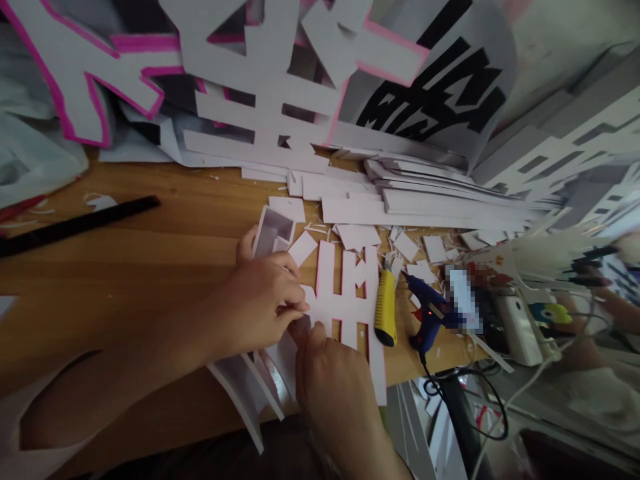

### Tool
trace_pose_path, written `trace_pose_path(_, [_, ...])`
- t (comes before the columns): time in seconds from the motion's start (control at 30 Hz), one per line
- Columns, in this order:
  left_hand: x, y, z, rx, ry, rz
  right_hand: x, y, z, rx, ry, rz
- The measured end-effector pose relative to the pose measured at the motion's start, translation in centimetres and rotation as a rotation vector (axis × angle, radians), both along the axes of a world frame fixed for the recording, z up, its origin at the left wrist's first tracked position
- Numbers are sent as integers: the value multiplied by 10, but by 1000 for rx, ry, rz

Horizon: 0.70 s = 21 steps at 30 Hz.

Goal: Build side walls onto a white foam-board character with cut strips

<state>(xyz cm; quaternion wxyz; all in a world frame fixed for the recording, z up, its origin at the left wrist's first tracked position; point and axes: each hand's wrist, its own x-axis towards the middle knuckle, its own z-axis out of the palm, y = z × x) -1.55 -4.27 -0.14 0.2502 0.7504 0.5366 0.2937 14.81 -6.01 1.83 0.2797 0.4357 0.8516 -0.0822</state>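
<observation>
Head view: both hands (300, 327) on white foam-board character (345, 287), no legible writing.

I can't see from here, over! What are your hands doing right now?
Left hand and right hand both pinching white cut-out letter on wooden table. Yellow utility knife, blue glue gun lying just right of it, untouched.
</observation>
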Motion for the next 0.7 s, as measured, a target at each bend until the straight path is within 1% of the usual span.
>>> trace_pose_path(0.1, [-1, 8, 3, -91, -9, -15, -1, 2, 2, -37, -41, 18])
trace_pose_path(0.23, [-2, 17, 2, -172, -5, -14, -2, 4, 4, -96, -98, 21])
trace_pose_path(0.4, [-2, 22, 2, -233, -6, 6, 0, 8, 4, -133, -75, 7])
trace_pose_path(0.53, [0, 26, 1, -299, 7, 30, 6, 13, 0, -114, 5, 52])
trace_pose_path(0.6, [1, 27, 1, -327, 0, 52, 10, 14, -2, -78, 92, 102])
trace_pose_path(0.7, [0, 25, 3, -322, -5, 34, 17, 15, -6, -10, 220, 164])
